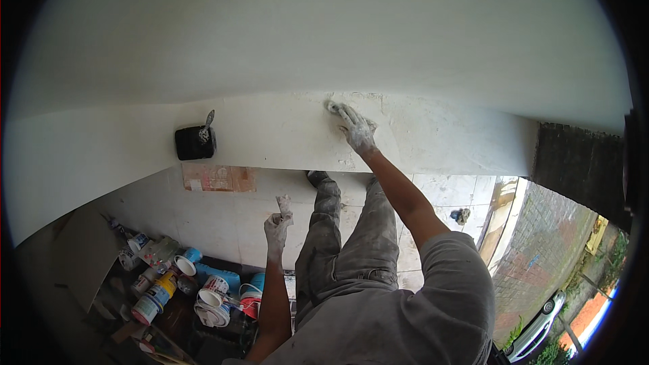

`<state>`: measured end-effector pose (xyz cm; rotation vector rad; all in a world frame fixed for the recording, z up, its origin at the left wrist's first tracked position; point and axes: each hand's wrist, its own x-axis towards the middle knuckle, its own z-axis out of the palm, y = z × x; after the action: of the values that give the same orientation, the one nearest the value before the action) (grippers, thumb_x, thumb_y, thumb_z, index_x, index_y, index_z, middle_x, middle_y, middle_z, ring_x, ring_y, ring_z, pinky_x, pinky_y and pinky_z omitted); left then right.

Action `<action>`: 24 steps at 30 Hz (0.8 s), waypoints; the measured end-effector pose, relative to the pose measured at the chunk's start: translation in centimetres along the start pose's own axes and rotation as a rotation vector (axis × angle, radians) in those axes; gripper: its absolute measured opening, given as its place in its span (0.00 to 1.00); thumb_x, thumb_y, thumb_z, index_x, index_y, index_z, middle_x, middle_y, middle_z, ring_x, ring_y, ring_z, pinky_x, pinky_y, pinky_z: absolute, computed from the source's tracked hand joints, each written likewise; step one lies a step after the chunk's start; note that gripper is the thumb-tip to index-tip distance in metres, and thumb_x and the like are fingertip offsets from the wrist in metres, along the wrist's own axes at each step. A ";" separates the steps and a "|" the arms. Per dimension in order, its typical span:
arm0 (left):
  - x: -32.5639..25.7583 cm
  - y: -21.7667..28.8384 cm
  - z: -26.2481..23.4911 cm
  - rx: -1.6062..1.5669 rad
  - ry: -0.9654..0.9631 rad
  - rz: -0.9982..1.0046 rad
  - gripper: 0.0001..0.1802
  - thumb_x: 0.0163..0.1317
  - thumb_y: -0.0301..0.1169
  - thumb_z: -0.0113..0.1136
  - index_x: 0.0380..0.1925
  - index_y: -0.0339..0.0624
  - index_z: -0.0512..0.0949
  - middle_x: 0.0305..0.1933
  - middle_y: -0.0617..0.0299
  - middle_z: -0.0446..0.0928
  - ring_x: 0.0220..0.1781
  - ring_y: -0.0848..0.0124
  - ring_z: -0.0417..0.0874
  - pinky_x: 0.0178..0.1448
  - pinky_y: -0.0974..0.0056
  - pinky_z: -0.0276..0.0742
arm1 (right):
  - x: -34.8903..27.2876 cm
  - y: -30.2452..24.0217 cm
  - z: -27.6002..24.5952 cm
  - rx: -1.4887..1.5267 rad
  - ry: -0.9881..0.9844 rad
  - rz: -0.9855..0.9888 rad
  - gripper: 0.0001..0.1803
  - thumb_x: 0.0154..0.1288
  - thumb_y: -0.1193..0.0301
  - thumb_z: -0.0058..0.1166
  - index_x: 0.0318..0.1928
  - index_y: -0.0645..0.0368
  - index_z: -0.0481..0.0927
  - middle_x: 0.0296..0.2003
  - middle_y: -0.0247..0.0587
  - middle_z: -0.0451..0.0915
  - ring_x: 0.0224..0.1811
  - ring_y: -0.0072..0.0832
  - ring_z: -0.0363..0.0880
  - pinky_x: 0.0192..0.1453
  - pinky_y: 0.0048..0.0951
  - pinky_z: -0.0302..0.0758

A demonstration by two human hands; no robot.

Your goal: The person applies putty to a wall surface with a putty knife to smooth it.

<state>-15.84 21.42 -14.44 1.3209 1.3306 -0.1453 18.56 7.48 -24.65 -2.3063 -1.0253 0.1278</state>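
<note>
My right hand (358,130), dusted white, reaches forward onto the white ledge (284,128). Its fingers press a small, roundish grey pad (332,106) near where the ledge meets the wall; its exact kind is unclear. Lower down, over the floor, my left hand (276,228) is closed round a flat, whitish piece smeared with white (284,204). It looks stiff, though I cannot tell what it is. At the ledge's left stands a black plastic tub (195,144), with a smeared putty knife (206,127) resting in it.
White wall (324,34) rises ahead. Flattened cardboard (220,178) lies on the tiled floor (203,216) below the ledge. Several paint cans and buckets (213,294) crowd the lower left. A dark crumpled lump (460,215) sits on the right floor, before brick paving (541,250) and a parked car (537,331).
</note>
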 end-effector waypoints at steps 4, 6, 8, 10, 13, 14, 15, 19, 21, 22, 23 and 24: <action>1.2 -2.4 -0.5 0.007 0.007 0.150 0.08 0.56 0.29 0.62 0.24 0.42 0.73 0.14 0.76 0.62 0.12 0.85 0.57 0.14 0.74 0.49 | -0.5 -0.2 0.9 0.050 -0.150 -0.088 0.27 0.55 0.81 0.47 0.59 0.59 0.67 0.62 0.46 0.65 0.64 0.42 0.62 0.66 0.39 0.63; 1.3 -3.2 -1.0 -0.005 0.015 0.138 0.08 0.56 0.29 0.62 0.23 0.42 0.73 0.14 0.76 0.62 0.12 0.85 0.58 0.14 0.74 0.49 | -0.3 -0.1 0.6 0.152 -0.170 -0.129 0.28 0.54 0.82 0.46 0.59 0.59 0.67 0.62 0.46 0.65 0.64 0.41 0.63 0.67 0.39 0.62; 1.3 -3.2 -1.0 0.008 0.000 0.144 0.08 0.56 0.29 0.62 0.24 0.42 0.73 0.14 0.76 0.62 0.12 0.85 0.58 0.14 0.74 0.49 | -0.1 1.2 0.1 0.148 -0.105 -0.004 0.33 0.51 0.83 0.46 0.62 0.59 0.64 0.62 0.45 0.64 0.63 0.40 0.64 0.67 0.38 0.60; 0.9 -3.1 -1.1 0.022 -0.001 0.146 0.08 0.56 0.29 0.62 0.24 0.42 0.73 0.14 0.75 0.62 0.12 0.85 0.58 0.14 0.74 0.50 | 0.2 0.5 0.2 0.046 -0.038 0.083 0.36 0.50 0.83 0.46 0.64 0.58 0.61 0.63 0.44 0.64 0.63 0.40 0.64 0.68 0.38 0.60; -0.2 -2.1 -0.8 -0.067 0.021 0.082 0.07 0.56 0.29 0.63 0.24 0.42 0.74 0.15 0.76 0.62 0.12 0.85 0.58 0.15 0.74 0.50 | 0.4 0.5 0.0 -0.115 0.020 0.165 0.40 0.48 0.83 0.47 0.66 0.56 0.57 0.64 0.43 0.62 0.63 0.40 0.63 0.67 0.38 0.60; -0.5 -1.5 -0.4 -0.044 0.020 0.049 0.09 0.54 0.28 0.64 0.21 0.42 0.73 0.16 0.76 0.62 0.16 0.84 0.58 0.19 0.73 0.52 | 0.3 0.8 0.0 -0.174 0.005 0.163 0.42 0.47 0.83 0.47 0.67 0.55 0.56 0.65 0.42 0.62 0.64 0.41 0.62 0.67 0.39 0.60; -0.9 -1.4 -0.7 -0.019 0.034 0.014 0.11 0.51 0.26 0.66 0.18 0.42 0.71 0.18 0.76 0.62 0.21 0.83 0.57 0.24 0.73 0.54 | 0.4 0.2 0.1 -0.164 0.002 0.160 0.42 0.47 0.83 0.47 0.67 0.55 0.56 0.65 0.42 0.62 0.64 0.41 0.62 0.67 0.39 0.60; -1.0 -1.9 -1.3 0.017 0.053 0.051 0.11 0.52 0.26 0.66 0.19 0.42 0.72 0.18 0.76 0.62 0.21 0.84 0.58 0.24 0.74 0.54 | 0.9 0.1 0.7 -0.382 0.057 0.264 0.38 0.53 0.77 0.51 0.66 0.57 0.58 0.64 0.41 0.62 0.63 0.40 0.63 0.66 0.43 0.61; -1.0 -2.1 -1.2 0.016 0.057 0.055 0.10 0.52 0.25 0.65 0.19 0.42 0.72 0.18 0.76 0.62 0.21 0.84 0.59 0.24 0.74 0.55 | 1.1 0.7 1.0 -0.259 0.207 0.297 0.32 0.59 0.70 0.53 0.65 0.56 0.62 0.64 0.41 0.62 0.63 0.42 0.64 0.63 0.42 0.62; -0.9 -2.3 -1.2 0.015 0.057 0.055 0.10 0.52 0.25 0.65 0.19 0.42 0.72 0.18 0.76 0.62 0.21 0.84 0.59 0.24 0.74 0.55 | 1.0 1.1 0.9 -0.296 0.192 0.285 0.30 0.62 0.63 0.52 0.63 0.57 0.63 0.64 0.42 0.63 0.62 0.42 0.64 0.62 0.43 0.64; -0.8 -2.4 -1.1 0.001 0.062 0.052 0.10 0.52 0.25 0.65 0.20 0.42 0.72 0.18 0.77 0.62 0.21 0.84 0.59 0.24 0.74 0.55 | 0.8 1.3 1.0 -0.299 0.192 0.284 0.30 0.62 0.63 0.52 0.63 0.57 0.63 0.64 0.42 0.63 0.62 0.42 0.64 0.62 0.43 0.64; -0.8 -2.9 -1.3 -0.013 0.072 0.047 0.10 0.53 0.25 0.65 0.20 0.42 0.72 0.18 0.77 0.62 0.21 0.84 0.59 0.24 0.74 0.55 | 0.6 0.9 1.1 -0.277 0.212 0.200 0.29 0.62 0.64 0.53 0.62 0.58 0.65 0.63 0.43 0.64 0.62 0.42 0.65 0.61 0.43 0.65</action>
<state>-18.96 20.90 -15.15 1.3563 1.3572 -0.0573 19.22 7.94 -25.99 -2.6027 -0.7419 -0.1876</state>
